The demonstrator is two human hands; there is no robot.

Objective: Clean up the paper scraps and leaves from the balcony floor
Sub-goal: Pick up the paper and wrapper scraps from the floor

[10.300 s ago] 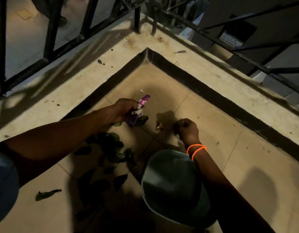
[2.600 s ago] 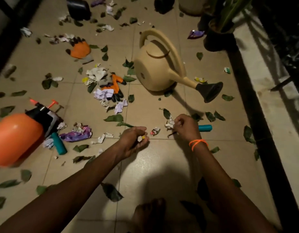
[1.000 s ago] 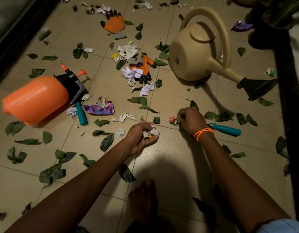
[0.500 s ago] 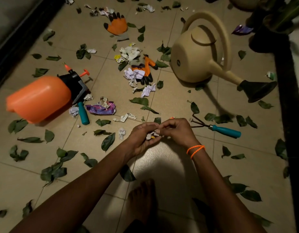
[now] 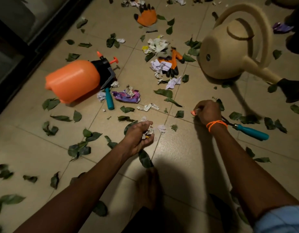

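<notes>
Clutched in our left hand [image 5: 138,137]: a wad of crumpled paper scraps [image 5: 147,133], fingers curled round it, palm turned up just above the tile floor [image 5: 182,152]. Our right hand [image 5: 207,112] is down at the floor at about 2 o'clock from the left one, fingers curled and pinching a small orange-pink scrap [image 5: 193,112] at its 9 o'clock edge. An orange band [image 5: 216,124] sits on that wrist.

One loose white scrap [image 5: 161,128] lies just beside the left hand, at its 3 o'clock, between the two hands. More paper is further out:
- a folded strip [image 5: 147,107] at 12 o'clock from the left hand
- a purple wrapper [image 5: 126,96] at 11 o'clock, with a white ball on top
- a bigger heap of white and yellow scraps [image 5: 158,45] well beyond, at 12 o'clock

Green leaves [image 5: 79,149] are scattered over the whole floor, all round both hands; one large leaf [image 5: 145,159] lies partly under the left wrist.

Other clutter:
- orange sprayer bottle [image 5: 73,80] on its side at 10 o'clock
- teal-handled tool [image 5: 109,100] just beside the sprayer's head
- second teal-handled tool [image 5: 252,132] at 4 o'clock from the right hand; its metal end runs under the wrist, so we cannot tell whether they touch
- beige watering can [image 5: 229,52] tipped over at 1 o'clock, its dark rose at the frame's right edge
- orange gloves: one [image 5: 174,64] among the paper, another [image 5: 146,16] near the top

Our bare foot [image 5: 147,187] is at 6 o'clock, in shadow.
</notes>
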